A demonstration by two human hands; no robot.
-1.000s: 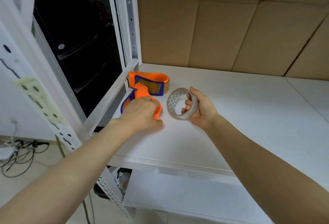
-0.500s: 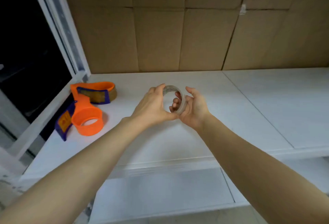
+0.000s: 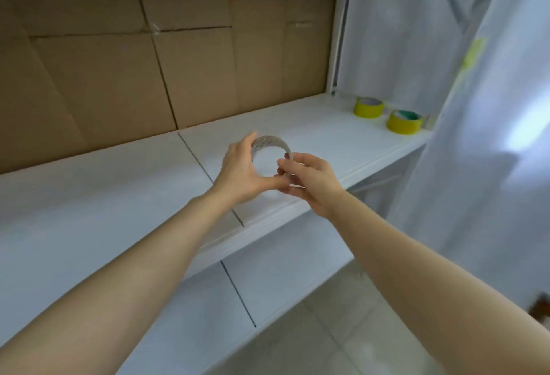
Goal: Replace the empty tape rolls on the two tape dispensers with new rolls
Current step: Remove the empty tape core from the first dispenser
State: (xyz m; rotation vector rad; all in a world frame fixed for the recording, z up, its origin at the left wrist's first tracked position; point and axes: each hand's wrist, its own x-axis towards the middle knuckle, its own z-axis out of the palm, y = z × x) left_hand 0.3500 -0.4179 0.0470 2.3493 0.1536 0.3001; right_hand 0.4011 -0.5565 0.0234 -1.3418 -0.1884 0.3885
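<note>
**View swung right, both hands on the empty roll**

Since half a second before, our view had swung right along the white shelf (image 3: pixel 119 196), and two yellow tape rolls (image 3: pixel 368 107) had come into sight. Our left hand (image 3: pixel 238 169) curled round the left side of the empty tape roll (image 3: pixel 270 143), thumb beneath. Our right hand (image 3: pixel 312 184) pinched its lower right rim. We held the roll above the shelf, near the front edge. Shelf surface ran on rightward to the yellow rolls, well apart from our hands.
</note>
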